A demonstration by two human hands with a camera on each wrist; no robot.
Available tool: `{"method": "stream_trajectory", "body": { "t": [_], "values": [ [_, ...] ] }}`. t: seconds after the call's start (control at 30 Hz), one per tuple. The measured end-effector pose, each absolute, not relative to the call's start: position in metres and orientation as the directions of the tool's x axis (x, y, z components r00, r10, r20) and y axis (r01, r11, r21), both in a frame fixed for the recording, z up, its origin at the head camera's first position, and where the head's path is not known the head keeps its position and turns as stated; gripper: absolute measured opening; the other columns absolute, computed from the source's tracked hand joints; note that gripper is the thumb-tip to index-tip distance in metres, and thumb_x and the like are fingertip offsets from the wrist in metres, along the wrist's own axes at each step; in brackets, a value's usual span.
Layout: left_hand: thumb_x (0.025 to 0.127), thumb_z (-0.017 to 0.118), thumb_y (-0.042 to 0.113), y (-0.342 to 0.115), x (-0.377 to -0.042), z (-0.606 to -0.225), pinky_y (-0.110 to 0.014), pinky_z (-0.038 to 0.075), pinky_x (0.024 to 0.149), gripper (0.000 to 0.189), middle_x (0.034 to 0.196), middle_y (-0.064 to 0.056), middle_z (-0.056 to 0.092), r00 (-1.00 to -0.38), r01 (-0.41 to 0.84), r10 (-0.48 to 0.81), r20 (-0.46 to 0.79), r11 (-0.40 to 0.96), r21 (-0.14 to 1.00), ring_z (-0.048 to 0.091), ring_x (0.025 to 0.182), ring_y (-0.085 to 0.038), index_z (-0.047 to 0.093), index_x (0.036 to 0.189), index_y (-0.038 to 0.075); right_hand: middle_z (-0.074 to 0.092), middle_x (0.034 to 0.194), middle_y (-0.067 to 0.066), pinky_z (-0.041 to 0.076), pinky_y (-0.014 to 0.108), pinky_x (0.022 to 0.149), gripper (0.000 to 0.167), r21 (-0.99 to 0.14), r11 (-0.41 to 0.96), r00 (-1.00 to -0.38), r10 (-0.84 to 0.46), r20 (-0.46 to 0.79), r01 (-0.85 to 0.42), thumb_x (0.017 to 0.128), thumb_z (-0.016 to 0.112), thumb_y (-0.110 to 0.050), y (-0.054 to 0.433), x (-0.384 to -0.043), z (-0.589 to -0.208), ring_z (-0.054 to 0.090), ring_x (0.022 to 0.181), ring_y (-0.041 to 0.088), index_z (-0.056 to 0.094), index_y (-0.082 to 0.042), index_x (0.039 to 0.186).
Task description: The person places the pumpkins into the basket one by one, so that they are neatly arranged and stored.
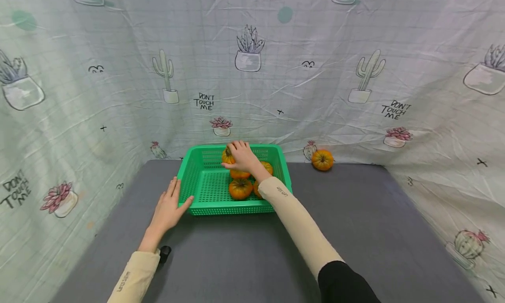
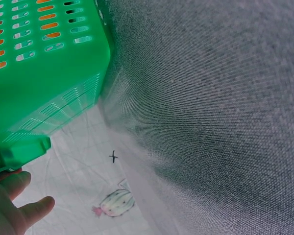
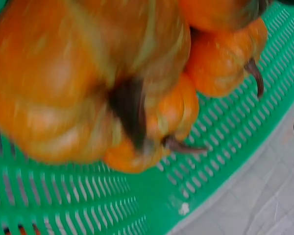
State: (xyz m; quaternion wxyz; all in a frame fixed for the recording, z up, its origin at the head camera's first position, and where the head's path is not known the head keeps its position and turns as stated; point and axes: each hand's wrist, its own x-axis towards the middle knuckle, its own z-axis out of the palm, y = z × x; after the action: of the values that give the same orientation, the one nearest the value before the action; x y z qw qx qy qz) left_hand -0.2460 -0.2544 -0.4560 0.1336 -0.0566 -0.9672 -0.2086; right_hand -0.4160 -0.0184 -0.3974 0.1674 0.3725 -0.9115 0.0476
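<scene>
My right hand [image 1: 241, 156] grips a small orange pumpkin [image 1: 227, 156] over the back of a green plastic basket [image 1: 236, 210]. In the right wrist view that pumpkin [image 3: 54, 93] looms close and blurred, its dark stem showing. Several more pumpkins [image 1: 240, 189] lie in the basket's right half, partly hidden by my right hand and forearm. My left hand [image 1: 167, 208] is at the basket's left rim, fingers extended and thumb spread along the front corner. The left wrist view shows its fingers [image 2: 36, 210] beside the green rim.
Another orange pumpkin [image 1: 322, 160] sits on the grey tabletop [image 1: 339, 206] at the back right, close to the curtain. White patterned fabric [image 1: 288, 53] hangs behind the table and along both sides. A small black object [image 1: 165, 253] shows beside my left wrist.
</scene>
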Motion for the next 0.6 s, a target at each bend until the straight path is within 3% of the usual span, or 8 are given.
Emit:
{"method": "stream_trajectory", "body": {
  "t": [0.13, 0.43, 0.6],
  "values": [
    [0.090, 0.041, 0.049, -0.256, -0.246, -0.456, -0.061, 0.016, 0.103, 0.080, 0.149, -0.022, 0.007, -0.955, 0.165, 0.048, 0.292, 0.906, 0.390, 0.013, 0.135, -0.039, 0.012, 0.142, -0.004, 0.042, 0.123, 0.009, 0.034, 0.042, 0.094, 0.059, -0.012, 0.720, -0.694, -0.664, 0.278, -0.694, 0.084, 0.048, -0.056, -0.030, -0.417, -0.404, 0.040, 0.113, 0.024, 0.042, -0.013, 0.123],
    [0.090, 0.041, 0.050, -0.255, -0.246, -0.456, -0.061, 0.015, 0.103, 0.081, 0.148, -0.023, 0.008, -0.960, 0.154, 0.045, 0.275, 0.908, 0.390, 0.013, 0.136, -0.039, 0.012, 0.142, -0.004, 0.043, 0.120, 0.003, 0.032, 0.036, 0.082, 0.065, 0.011, 0.714, -0.697, -0.686, 0.207, -0.700, 0.077, 0.059, -0.054, -0.046, -0.419, -0.415, 0.044, 0.107, 0.018, 0.040, -0.015, 0.125],
    [0.090, 0.041, 0.050, -0.254, -0.248, -0.456, -0.061, 0.015, 0.103, 0.080, 0.149, -0.022, 0.006, -0.959, 0.162, 0.052, 0.278, 0.906, 0.391, 0.013, 0.136, -0.038, 0.011, 0.142, -0.004, 0.042, 0.126, 0.002, 0.033, 0.039, 0.088, 0.068, 0.008, 0.717, -0.707, -0.688, 0.164, -0.697, 0.077, 0.057, -0.056, -0.049, -0.421, -0.416, 0.045, 0.110, 0.018, 0.039, -0.016, 0.128]
  ]
}}
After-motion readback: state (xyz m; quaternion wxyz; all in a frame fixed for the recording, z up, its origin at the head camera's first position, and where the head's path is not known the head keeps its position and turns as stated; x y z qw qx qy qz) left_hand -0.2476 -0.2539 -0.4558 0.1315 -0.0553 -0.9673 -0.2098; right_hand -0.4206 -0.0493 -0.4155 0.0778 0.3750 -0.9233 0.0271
